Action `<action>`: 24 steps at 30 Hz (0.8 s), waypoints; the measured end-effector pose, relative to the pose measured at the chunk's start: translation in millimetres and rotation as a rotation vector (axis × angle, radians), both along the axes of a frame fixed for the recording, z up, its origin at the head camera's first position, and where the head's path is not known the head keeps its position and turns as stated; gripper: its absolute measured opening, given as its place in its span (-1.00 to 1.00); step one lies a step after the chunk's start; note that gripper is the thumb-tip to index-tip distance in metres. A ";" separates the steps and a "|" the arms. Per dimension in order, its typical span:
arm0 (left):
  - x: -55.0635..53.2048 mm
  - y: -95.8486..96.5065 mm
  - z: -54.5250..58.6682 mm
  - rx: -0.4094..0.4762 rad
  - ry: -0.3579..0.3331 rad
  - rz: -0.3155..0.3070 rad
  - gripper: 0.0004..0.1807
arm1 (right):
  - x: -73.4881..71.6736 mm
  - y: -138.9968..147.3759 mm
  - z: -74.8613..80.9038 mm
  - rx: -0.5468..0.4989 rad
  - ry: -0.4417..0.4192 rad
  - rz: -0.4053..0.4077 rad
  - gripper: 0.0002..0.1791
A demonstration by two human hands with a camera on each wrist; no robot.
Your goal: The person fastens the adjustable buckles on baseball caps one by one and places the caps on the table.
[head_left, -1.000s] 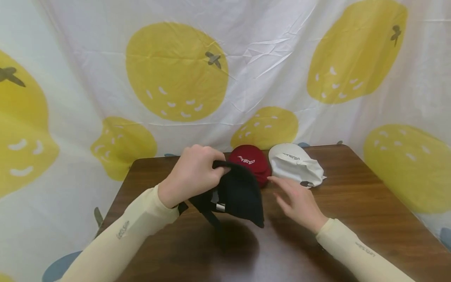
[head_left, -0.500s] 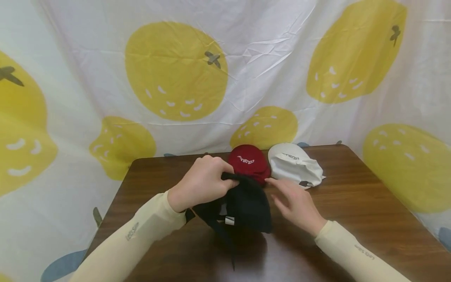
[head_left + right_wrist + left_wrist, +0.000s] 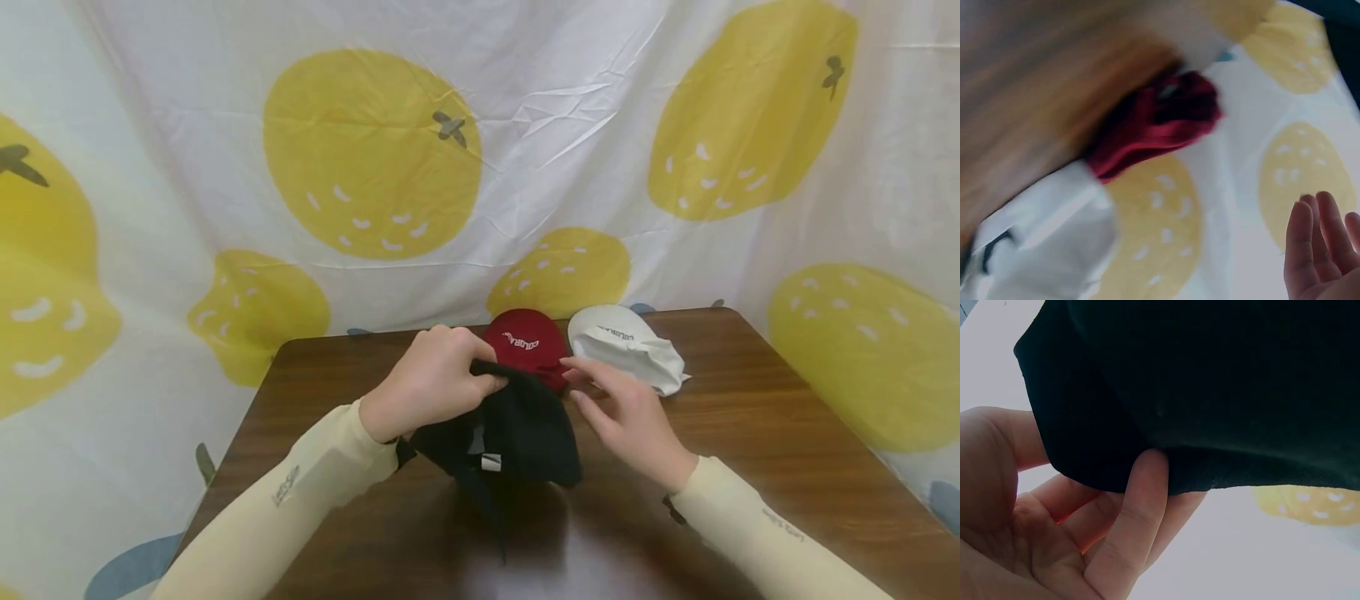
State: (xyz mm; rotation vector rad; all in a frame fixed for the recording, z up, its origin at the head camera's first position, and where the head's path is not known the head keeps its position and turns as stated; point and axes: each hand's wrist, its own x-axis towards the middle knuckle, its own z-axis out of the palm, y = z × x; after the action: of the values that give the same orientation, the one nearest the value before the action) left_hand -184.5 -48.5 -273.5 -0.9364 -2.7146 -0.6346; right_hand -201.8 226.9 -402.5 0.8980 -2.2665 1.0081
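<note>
A black cap [image 3: 536, 433] hangs tilted over the table, a pale label [image 3: 491, 462] showing inside it and a dark strap dangling below. My left hand [image 3: 435, 375] pinches its edge from above. Close up in the left wrist view, the thumb lies on the dark cloth [image 3: 1210, 394] with other fingers behind it. Just right of the cap, my right hand [image 3: 637, 421] holds nothing, fingers loosely bent and pointing toward it. The right wrist view shows those fingers [image 3: 1300, 240] apart from any cap.
At the back of the brown wooden table [image 3: 750, 417] lie a red cap [image 3: 525, 337] and, to its right, a white cap [image 3: 626, 354], both with lettering. A white cloth [image 3: 555, 150] printed with lemons hangs behind the table and along its sides.
My left hand has carried the black cap a little to the right and down. The right hand has lifted slightly, its fingers now bent more above the thumb.
</note>
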 end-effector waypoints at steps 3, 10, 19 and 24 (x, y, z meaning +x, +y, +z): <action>-4.4 0.6 0.9 -0.004 0.002 0.009 -0.87 | 5.0 -9.5 20.1 -0.107 -0.153 0.080 -0.43; -14.1 1.5 2.1 -0.001 -0.035 0.056 -0.88 | 13.0 -29.8 50.6 -0.142 -0.379 0.079 -0.49; -23.1 -1.1 1.5 0.022 -0.057 0.077 -0.87 | 0.8 -44.9 47.2 -0.045 -0.394 0.039 -0.77; -28.3 -2.5 0.3 0.041 -0.050 0.093 -0.81 | -9.2 -50.6 48.4 -0.036 -0.306 0.038 -0.89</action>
State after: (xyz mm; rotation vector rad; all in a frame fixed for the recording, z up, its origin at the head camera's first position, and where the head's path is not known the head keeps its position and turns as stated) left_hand -212.8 -51.0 -273.1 -0.7903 -2.7587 -0.7015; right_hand -211.0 176.2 -354.1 0.8207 -2.4782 1.2733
